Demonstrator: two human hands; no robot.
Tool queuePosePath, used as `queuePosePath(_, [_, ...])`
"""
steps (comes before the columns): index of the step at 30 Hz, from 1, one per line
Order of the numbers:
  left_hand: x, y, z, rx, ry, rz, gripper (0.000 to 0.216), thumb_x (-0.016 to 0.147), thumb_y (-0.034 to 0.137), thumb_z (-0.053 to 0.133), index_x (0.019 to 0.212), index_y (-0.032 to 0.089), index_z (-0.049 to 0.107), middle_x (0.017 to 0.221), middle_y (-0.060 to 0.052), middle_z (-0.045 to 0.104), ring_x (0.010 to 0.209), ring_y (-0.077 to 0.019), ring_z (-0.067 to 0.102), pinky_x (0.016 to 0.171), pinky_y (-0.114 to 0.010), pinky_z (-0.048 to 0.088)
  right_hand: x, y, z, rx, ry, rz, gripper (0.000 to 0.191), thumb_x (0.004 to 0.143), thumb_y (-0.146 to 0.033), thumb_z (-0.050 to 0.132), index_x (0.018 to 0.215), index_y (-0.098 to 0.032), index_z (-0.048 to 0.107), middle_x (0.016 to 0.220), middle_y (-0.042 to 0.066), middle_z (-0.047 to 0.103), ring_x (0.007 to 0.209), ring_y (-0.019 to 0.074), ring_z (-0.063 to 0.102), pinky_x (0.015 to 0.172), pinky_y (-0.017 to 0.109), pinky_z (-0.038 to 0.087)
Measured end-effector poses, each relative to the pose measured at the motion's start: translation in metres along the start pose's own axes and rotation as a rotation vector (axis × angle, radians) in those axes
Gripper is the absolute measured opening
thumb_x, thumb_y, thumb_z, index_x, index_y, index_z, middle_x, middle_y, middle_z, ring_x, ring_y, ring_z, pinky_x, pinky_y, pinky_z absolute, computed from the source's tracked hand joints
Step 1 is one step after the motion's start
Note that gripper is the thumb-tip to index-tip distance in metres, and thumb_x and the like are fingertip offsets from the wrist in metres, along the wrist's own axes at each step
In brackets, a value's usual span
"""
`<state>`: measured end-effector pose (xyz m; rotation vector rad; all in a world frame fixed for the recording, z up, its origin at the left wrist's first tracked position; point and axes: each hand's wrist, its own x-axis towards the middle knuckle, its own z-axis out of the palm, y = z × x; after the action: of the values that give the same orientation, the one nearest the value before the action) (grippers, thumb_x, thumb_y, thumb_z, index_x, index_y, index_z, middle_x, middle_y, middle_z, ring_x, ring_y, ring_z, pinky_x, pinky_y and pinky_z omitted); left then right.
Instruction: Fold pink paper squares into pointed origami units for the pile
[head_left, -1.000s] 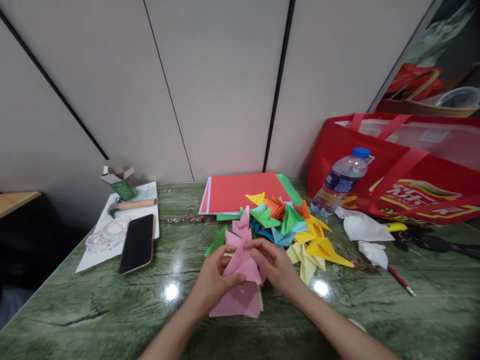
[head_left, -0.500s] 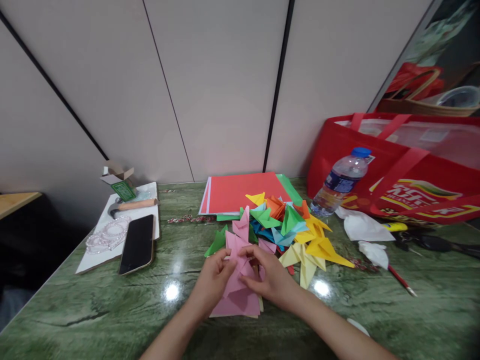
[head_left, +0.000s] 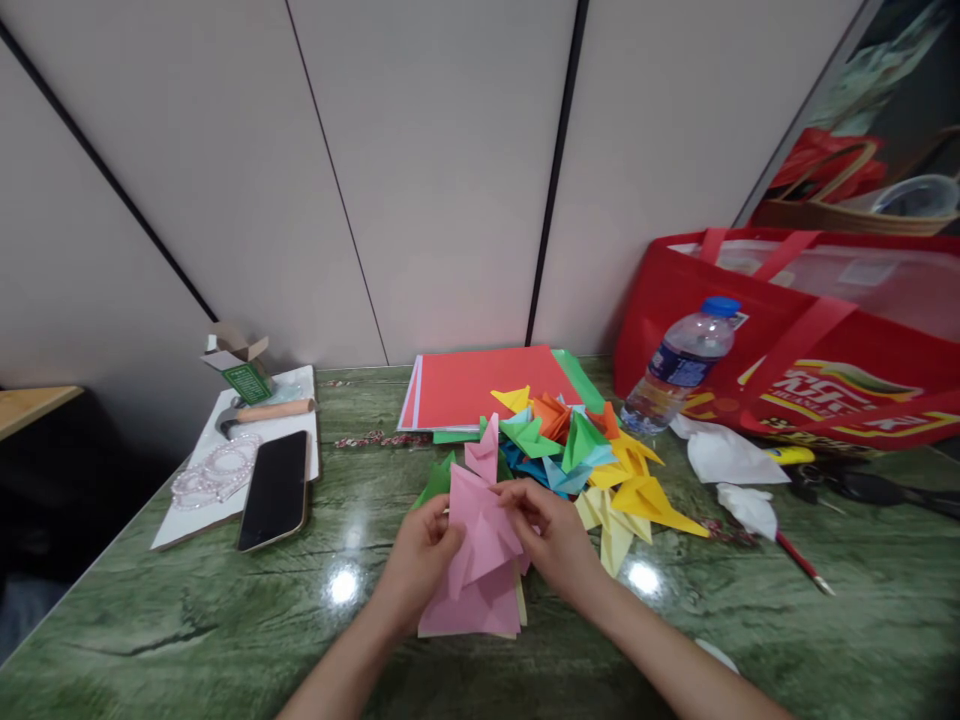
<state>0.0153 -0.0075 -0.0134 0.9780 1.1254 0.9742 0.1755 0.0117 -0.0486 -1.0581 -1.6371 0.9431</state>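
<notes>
Between my hands is a pink folded paper (head_left: 480,525), creased and partly opened out. My left hand (head_left: 426,548) pinches its left edge between thumb and fingers. On the opposite side, my right hand (head_left: 551,530) grips the upper right corner with thumb and fingertips. Below it lies a flat stack of pink paper (head_left: 469,612) with pale yellow edges showing. Just beyond my hands stands a smaller pink folded piece (head_left: 484,455). A heap of folded paper shapes (head_left: 581,440) in green, blue, orange and yellow spreads to the right, partly hidden by my right hand.
Red paper sheets (head_left: 487,385) lie at the back against the wall. To the left, a phone (head_left: 275,490), a hammer (head_left: 274,410) and a small green box (head_left: 247,375) rest on a white board. A water bottle (head_left: 679,365) leans by a red bag (head_left: 810,350); a pencil (head_left: 806,563) lies nearer.
My right hand has shifted slightly right, from the middle of the pink folded paper to its upper right corner. The paper's front now spreads wider. My left hand stays at the left edge.
</notes>
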Motion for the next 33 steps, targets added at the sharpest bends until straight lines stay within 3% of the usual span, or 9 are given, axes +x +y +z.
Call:
queuePosePath(3, [0.0,0.002,-0.001,-0.061,0.003,0.006,0.029,0.064,0.016,0.064,0.093,0.013,0.061,0.072,-0.002,0.067,0.06,-0.0133,0.059,0.058,-0.022,0.043,0.002,0.0,-0.002,-0.028,-0.047,-0.02,0.021,0.078,-0.012,0.044,0.077,-0.019,0.064,0.092,0.007,0.066,0.092,0.0197,0.06,0.076,0.032,0.048])
queuePosePath(7, [0.001,0.005,-0.005,-0.199,0.005,-0.047,0.032,0.061,0.013,0.064,0.092,0.012,0.061,0.074,-0.004,0.069,0.055,-0.0118,0.059,0.055,-0.021,0.044,0.002,-0.003,-0.001,0.033,-0.083,-0.008,0.029,0.081,-0.013,0.038,0.086,-0.02,0.066,0.092,0.006,0.066,0.09,0.0172,0.061,0.078,0.03,0.047])
queuePosePath(13, [0.002,0.007,-0.008,-0.27,0.01,-0.131,0.035,0.056,0.012,0.068,0.09,0.011,0.062,0.07,-0.005,0.069,0.05,-0.0106,0.058,0.053,-0.021,0.044,0.0,-0.002,0.002,0.072,-0.158,-0.008,0.036,0.067,-0.005,0.047,0.097,-0.02,0.061,0.095,0.005,0.061,0.075,0.0143,0.059,0.06,0.024,0.048])
queuePosePath(17, [0.001,0.005,-0.006,-0.212,-0.033,-0.092,0.034,0.058,0.014,0.069,0.091,0.01,0.062,0.067,-0.004,0.069,0.049,-0.0107,0.058,0.051,-0.02,0.044,0.0,0.001,0.0,0.033,-0.146,-0.098,0.037,0.062,-0.001,0.045,0.09,-0.02,0.061,0.096,0.006,0.06,0.084,0.0165,0.058,0.059,0.023,0.047])
queuePosePath(22, [-0.001,0.006,-0.001,-0.182,-0.062,-0.105,0.033,0.057,0.018,0.072,0.088,0.01,0.064,0.065,-0.004,0.068,0.05,-0.011,0.059,0.051,-0.021,0.046,-0.001,-0.005,-0.001,-0.059,-0.088,-0.197,0.027,0.065,-0.003,0.05,0.084,-0.019,0.06,0.09,0.006,0.062,0.087,0.0184,0.059,0.063,0.025,0.047])
queuePosePath(27, [-0.004,0.005,0.006,-0.11,-0.122,-0.162,0.031,0.059,0.022,0.074,0.086,0.01,0.064,0.059,-0.006,0.068,0.051,-0.0145,0.061,0.053,-0.024,0.048,-0.004,-0.011,0.0,-0.097,-0.028,-0.107,0.017,0.072,-0.016,0.06,0.087,-0.019,0.055,0.082,0.003,0.062,0.063,0.0131,0.059,0.058,0.025,0.048])
queuePosePath(33, [-0.009,0.011,0.009,-0.131,-0.177,-0.191,0.022,0.067,0.026,0.067,0.081,0.01,0.065,0.064,-0.009,0.069,0.058,-0.0181,0.064,0.063,-0.031,0.051,-0.004,-0.011,0.0,-0.055,-0.016,-0.114,0.015,0.074,-0.017,0.059,0.088,-0.019,0.056,0.08,0.002,0.062,0.065,0.013,0.06,0.059,0.024,0.048])
